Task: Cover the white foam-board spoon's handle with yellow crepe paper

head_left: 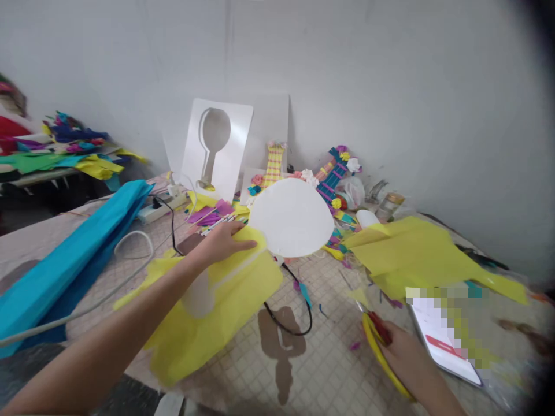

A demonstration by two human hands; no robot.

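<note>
Tabletop [338, 375]: yellow sheet [234, 315] front-left, loose, left hand [223, 245] grip clamped on it. White oval [291, 216] just beyond, bare, decorating apparently left. Striped piece [274, 164] behind looks done. Right hand [407, 352] grip closed around scissors [372, 338].

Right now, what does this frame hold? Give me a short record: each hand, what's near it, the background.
left hand: on yellow paper; firmness of grip unclear
right hand: holding scissors by the handles
beyond left hand: white rounded disc
beside right hand: phone, partly pixelated
far left: long blue paper
against wall: white board with a paddle-shaped cutout
</note>
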